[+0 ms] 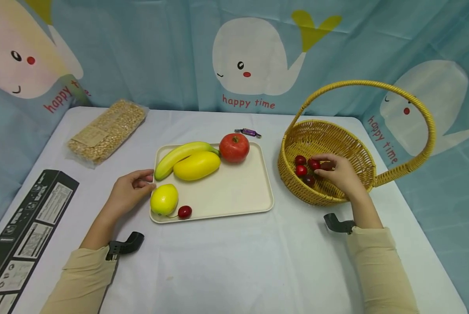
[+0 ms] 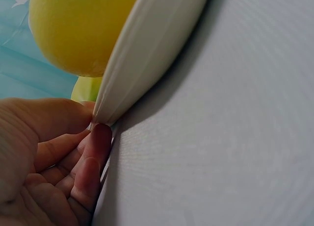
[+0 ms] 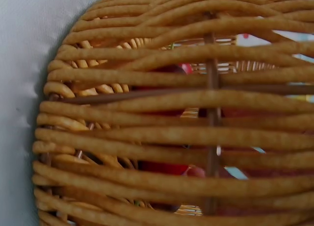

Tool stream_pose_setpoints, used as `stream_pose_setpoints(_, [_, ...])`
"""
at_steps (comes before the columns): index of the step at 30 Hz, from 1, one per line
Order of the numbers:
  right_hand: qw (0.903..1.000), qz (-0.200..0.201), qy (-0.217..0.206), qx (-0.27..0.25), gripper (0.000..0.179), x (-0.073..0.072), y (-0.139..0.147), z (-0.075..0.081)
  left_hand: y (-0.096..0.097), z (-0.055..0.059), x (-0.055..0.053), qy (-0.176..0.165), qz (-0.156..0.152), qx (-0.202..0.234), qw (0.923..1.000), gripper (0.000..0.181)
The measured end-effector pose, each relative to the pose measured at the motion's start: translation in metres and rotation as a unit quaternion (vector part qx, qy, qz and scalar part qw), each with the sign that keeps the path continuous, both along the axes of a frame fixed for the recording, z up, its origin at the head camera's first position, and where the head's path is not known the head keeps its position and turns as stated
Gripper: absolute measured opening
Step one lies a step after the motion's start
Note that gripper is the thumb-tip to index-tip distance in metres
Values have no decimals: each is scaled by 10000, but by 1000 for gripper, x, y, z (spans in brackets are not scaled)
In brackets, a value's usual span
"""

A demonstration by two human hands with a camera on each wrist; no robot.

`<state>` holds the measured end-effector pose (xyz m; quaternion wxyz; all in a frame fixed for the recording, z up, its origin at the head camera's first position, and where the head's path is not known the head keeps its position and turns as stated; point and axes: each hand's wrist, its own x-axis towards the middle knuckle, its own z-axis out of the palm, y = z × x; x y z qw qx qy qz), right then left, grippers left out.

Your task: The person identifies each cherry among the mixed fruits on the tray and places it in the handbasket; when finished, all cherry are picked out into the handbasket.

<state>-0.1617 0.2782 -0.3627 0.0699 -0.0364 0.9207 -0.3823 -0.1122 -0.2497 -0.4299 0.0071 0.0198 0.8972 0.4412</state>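
Note:
My left hand (image 1: 131, 192) holds the left rim of a cream tray (image 1: 234, 192); in the left wrist view the thumb (image 2: 64, 119) lies against the edge, with fingers curled below it. On the tray are a banana (image 1: 179, 158), a yellow mango (image 1: 196, 165), a red tomato-like fruit (image 1: 234, 148), a lemon (image 1: 164, 199) and a cherry (image 1: 185, 212). Inside the wicker basket (image 1: 320, 198), my right hand (image 1: 338, 173) pinches a dark red cherry (image 1: 314, 164) beside several others (image 1: 301, 171). The basket's weave mostly hides that hand in the right wrist view.
The basket's tall handle (image 1: 430, 131) arches over it and leans right. A small purple-wrapped candy (image 1: 249, 132) lies behind the tray. A bag of grains or beans (image 1: 106, 133) sits at the back left, and a long black box (image 1: 30, 231) lies along the left edge.

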Motion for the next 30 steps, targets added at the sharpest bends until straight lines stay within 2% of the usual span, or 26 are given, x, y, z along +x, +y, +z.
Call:
stream_pose_setpoints(7, [9998,-36,179,-1,37,2,-5,4,-1,2,2,-21,30,6,10000,45])
stream_pose_setpoints(10, [9986,-84,493,-178,37,7,-17,11,0,2,3,-71,39,-6,10000,46])
stream_pose_setpoints(13, [9943,47,919,-548,36,12,-38,20,1,2,2,-95,43,-28,9999,47])
stream_pose_setpoints(16, [9866,405,1261,-950,35,15,-66,23,1,2,1,-60,38,-26,10000,46])
stream_pose_setpoints(20, [9768,993,1339,-1345,33,17,-107,21,0,2,0,-31,-15,43,10000,47])
stream_pose_setpoints(24, [9676,1579,1164,-1591,31,19,-147,15,0,3,-1,-99,-41,68,9999,48])
stream_pose_setpoints(30, [9561,2190,848,-1752,30,25,-197,4,-1,3,1,-112,-17,82,9999,47])
